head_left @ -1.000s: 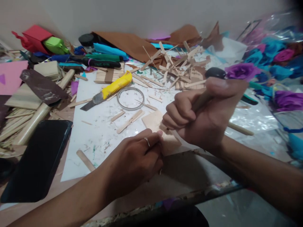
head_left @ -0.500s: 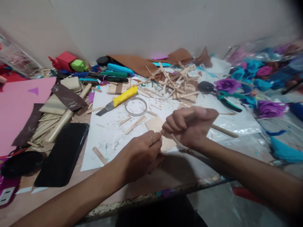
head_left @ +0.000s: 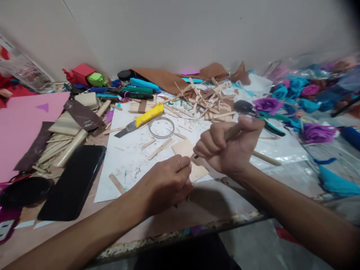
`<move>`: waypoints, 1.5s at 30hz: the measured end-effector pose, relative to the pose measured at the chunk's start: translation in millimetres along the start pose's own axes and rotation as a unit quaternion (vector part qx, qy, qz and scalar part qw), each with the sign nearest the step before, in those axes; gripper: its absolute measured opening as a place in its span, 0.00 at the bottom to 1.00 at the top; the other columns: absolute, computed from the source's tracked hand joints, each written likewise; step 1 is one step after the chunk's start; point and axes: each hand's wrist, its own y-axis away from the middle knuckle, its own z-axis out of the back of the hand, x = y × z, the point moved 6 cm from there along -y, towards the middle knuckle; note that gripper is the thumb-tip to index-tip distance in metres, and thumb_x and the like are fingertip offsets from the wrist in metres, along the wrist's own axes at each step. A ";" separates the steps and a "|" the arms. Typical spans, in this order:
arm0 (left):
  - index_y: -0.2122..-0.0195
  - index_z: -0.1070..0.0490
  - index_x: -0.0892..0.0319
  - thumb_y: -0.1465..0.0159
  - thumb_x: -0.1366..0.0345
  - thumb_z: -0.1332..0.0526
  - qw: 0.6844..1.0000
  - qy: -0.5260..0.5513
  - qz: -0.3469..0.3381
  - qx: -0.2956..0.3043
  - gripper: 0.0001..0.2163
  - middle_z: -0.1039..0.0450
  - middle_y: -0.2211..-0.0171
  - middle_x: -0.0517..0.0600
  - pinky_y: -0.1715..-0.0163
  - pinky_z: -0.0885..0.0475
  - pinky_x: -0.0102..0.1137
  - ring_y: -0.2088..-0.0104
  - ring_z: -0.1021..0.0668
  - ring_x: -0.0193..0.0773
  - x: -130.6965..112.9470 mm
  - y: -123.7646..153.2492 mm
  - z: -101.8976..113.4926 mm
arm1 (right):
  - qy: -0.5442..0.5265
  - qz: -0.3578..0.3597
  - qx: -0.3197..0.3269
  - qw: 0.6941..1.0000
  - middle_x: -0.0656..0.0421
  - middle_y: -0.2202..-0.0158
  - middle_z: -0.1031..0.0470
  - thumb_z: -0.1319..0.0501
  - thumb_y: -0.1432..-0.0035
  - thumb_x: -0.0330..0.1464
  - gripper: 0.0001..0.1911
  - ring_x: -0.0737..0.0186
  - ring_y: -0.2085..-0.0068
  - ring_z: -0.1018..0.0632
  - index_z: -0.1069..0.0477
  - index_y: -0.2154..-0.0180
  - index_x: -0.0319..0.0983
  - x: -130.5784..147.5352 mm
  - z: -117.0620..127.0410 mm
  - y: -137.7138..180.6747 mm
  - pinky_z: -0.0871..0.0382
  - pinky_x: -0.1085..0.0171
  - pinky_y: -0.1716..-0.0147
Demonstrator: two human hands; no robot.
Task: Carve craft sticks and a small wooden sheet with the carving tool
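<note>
My left hand (head_left: pixel 171 178), with a ring on one finger, is closed in a pinch above the near edge of the paper; what sits between its fingertips is hidden. In my right hand (head_left: pixel 229 146) a thin wooden-handled tool (head_left: pixel 234 131) is gripped, its dark tip pointing down toward the left fingertips. Whether the tip touches anything I cannot tell. Just beyond and below the hands, flat pale wood pieces (head_left: pixel 181 148) lie on the white paper (head_left: pixel 132 150). Behind my right wrist lies a wooden stick (head_left: pixel 267 158).
A yellow utility knife (head_left: pixel 149 115) and a clear ring (head_left: pixel 161 127) lie on the paper, below a heap of craft sticks (head_left: pixel 208 99). A black phone (head_left: pixel 73 182) is at left. Green-handled pliers (head_left: pixel 272 128) and fabric flowers (head_left: pixel 319 131) fill the right side.
My right hand has rolled and lifted slightly, bringing the tool's handle and dark tip into clearer view. My left hand stays nearly still, and the view has shifted slightly.
</note>
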 end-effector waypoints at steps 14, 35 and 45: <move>0.61 0.25 0.63 0.30 0.70 0.43 1.000 -0.007 -0.026 0.004 0.07 0.26 0.63 0.54 0.61 0.24 0.35 0.60 0.23 0.42 -5.2 -2.3 6.4 | 0.025 -0.071 -0.040 0.996 0.67 0.87 0.53 0.39 0.42 0.51 0.31 0.71 0.85 0.51 0.46 0.85 0.41 -11.7 0.8 11.7 0.52 0.65 0.83; 0.53 0.29 0.62 0.32 0.68 0.38 0.999 0.041 -0.006 -0.015 0.08 0.26 0.58 0.52 0.66 0.28 0.35 0.63 0.25 0.40 4.5 8.3 2.2 | 0.111 -0.106 0.012 0.988 0.66 0.85 0.47 0.33 0.44 0.49 0.29 0.68 0.81 0.44 0.44 0.83 0.42 5.6 -2.6 18.9 0.43 0.61 0.76; 0.61 0.26 0.57 0.26 0.69 0.46 0.978 0.157 0.136 -0.032 0.10 0.25 0.69 0.46 0.74 0.29 0.27 0.72 0.24 0.33 11.1 5.3 5.5 | 0.316 -0.030 0.248 0.915 0.63 0.80 0.45 0.51 0.28 0.54 0.34 0.64 0.76 0.38 0.48 0.81 0.41 -2.3 -11.8 44.7 0.38 0.58 0.68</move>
